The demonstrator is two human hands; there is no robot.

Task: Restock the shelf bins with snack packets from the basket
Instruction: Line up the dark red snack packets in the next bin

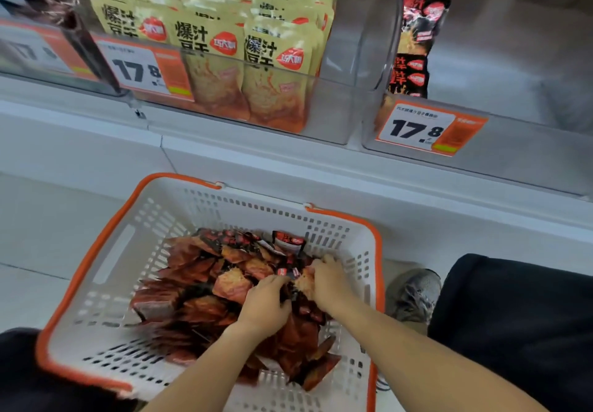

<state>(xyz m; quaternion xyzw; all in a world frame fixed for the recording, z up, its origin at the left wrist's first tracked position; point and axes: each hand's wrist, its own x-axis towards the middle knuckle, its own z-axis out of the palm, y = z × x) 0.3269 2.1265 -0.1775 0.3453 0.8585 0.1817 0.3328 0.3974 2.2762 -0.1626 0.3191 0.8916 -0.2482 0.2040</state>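
A white basket with an orange rim [96, 251] sits on the floor below the shelf, holding a heap of dark red and black snack packets [199, 289]. Both my hands are down in the heap at its right side. My left hand [266, 305] curls its fingers round packets. My right hand [327, 280] grips packets right beside it, the two hands almost touching. Above, a clear shelf bin [481, 142] on the right holds only a few black packets [417, 36] at its left wall. The middle clear bin [333, 103] is packed with yellow packets [224, 45].
Orange and white price tags marked 17.8 [426, 129] hang on the bin fronts. A white shelf ledge [288, 167] runs between bins and basket. My grey shoe [414, 296] and dark trouser leg [513, 331] are right of the basket.
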